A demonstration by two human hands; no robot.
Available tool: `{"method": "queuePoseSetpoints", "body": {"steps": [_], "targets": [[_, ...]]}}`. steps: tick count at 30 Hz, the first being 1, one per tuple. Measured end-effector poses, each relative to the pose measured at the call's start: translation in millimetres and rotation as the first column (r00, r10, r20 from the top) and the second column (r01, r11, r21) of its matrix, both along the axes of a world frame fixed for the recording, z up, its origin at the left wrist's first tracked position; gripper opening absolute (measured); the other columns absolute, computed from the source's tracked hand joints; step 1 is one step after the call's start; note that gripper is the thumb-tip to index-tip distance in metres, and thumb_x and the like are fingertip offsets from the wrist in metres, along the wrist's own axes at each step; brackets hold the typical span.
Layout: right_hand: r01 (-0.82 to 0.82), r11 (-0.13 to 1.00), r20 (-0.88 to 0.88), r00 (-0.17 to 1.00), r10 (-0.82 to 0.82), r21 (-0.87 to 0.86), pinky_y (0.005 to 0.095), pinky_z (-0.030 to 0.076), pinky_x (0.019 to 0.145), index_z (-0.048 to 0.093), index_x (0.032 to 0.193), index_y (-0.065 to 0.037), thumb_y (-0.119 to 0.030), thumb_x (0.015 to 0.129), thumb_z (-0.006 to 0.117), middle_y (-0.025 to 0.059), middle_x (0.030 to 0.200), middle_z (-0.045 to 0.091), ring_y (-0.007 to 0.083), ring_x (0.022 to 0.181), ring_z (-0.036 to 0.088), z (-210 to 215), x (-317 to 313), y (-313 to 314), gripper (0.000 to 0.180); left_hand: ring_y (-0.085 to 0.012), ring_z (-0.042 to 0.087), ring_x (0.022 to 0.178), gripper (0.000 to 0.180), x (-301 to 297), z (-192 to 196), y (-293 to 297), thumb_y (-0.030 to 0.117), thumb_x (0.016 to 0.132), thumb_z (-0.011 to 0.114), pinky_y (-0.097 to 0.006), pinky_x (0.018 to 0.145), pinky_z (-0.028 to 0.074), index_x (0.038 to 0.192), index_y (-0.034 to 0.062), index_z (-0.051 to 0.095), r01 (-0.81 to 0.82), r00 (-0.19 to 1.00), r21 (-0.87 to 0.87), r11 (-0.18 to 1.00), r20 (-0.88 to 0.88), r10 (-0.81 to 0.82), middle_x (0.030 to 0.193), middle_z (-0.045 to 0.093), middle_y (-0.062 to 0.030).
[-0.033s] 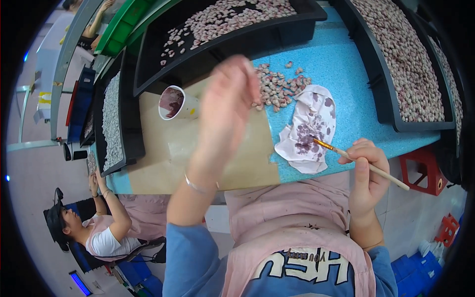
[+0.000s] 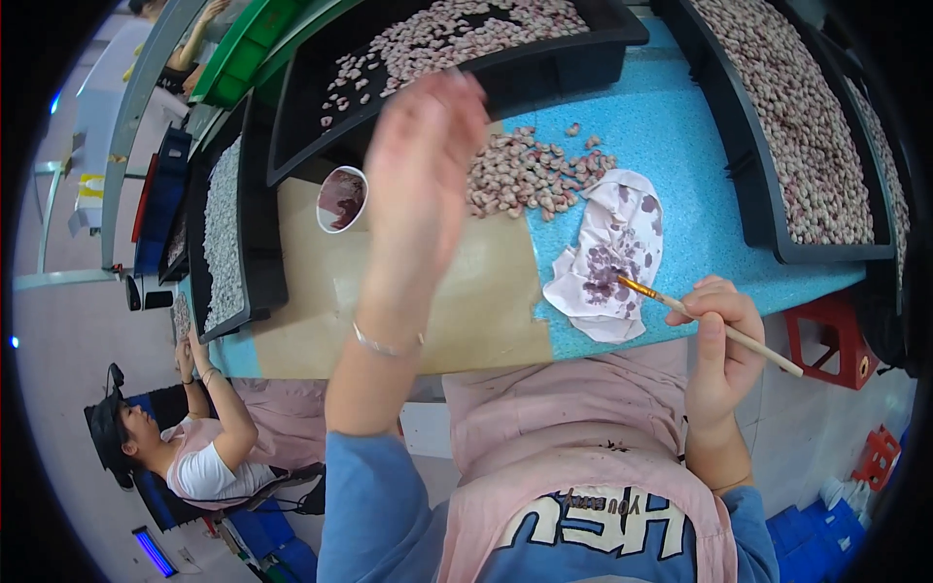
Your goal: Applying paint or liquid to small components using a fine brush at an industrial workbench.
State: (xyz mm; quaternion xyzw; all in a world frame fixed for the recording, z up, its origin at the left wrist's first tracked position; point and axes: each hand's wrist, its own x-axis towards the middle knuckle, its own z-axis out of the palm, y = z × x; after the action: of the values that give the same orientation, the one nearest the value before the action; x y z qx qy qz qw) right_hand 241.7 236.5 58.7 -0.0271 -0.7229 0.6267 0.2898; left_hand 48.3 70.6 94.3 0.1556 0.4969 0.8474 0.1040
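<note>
- Nothing has visibly shifted since the earlier frame: the left hand point(image 2: 420, 160) stays raised over the bench, fingers loose, holding nothing visible.
- One thin wooden paintbrush point(image 2: 714, 325), gold ferrule, pinched in the right hand point(image 2: 721, 355); its tip touches one purple-stained white cloth point(image 2: 610, 255).
- One small cup point(image 2: 341, 198) of dark paint stands on the tan board point(image 2: 486, 301).
- One pile of speckled beans point(image 2: 530, 180) lies on the blue table point(image 2: 680, 136); four black trays point(image 2: 768, 209) surround it.

Bright, even; fisheye edges, blurred hand.
</note>
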Motion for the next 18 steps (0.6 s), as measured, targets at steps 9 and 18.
{"method": "queuePoseSetpoints", "body": {"steps": [9, 18], "targets": [[-0.002, 0.995, 0.011, 1.0, 0.003, -0.097, 0.0275, 0.037, 0.067, 0.054, 0.083, -0.001, -0.012, 0.088, 0.046, 0.0078, 0.07, 0.057, 0.0138, 0.068, 0.048, -7.7, -0.9, 1.6, 0.015, -0.0163, 0.057, 0.078, 0.009, 23.9, -40.7, -25.7, 0.001, 0.084, 0.05, -0.028, 0.068, 0.046, 0.086, 0.0019, 0.058, -0.064, 0.969, -0.722, 0.689, -0.21, -0.13, 0.085, 0.06, -0.0047], [-0.03, 0.998, 0.013, 0.999, 0.031, -0.061, 0.0263, 0.038, 0.064, 0.054, 0.082, 0.0, -0.011, 0.088, 0.046, 0.0081, 0.07, 0.056, 0.0137, 0.067, 0.049, -6.5, -0.2, 0.5, 0.014, -0.0267, 0.053, 0.078, 0.012, 15.9, -60.3, -30.6, -0.001, 0.072, 0.06, -0.034, 0.067, 0.044, 0.082, 0.0035, 0.059, -0.456, 0.578, -0.766, 0.452, -0.642, -0.504, 0.079, 0.055, -0.009]]}}
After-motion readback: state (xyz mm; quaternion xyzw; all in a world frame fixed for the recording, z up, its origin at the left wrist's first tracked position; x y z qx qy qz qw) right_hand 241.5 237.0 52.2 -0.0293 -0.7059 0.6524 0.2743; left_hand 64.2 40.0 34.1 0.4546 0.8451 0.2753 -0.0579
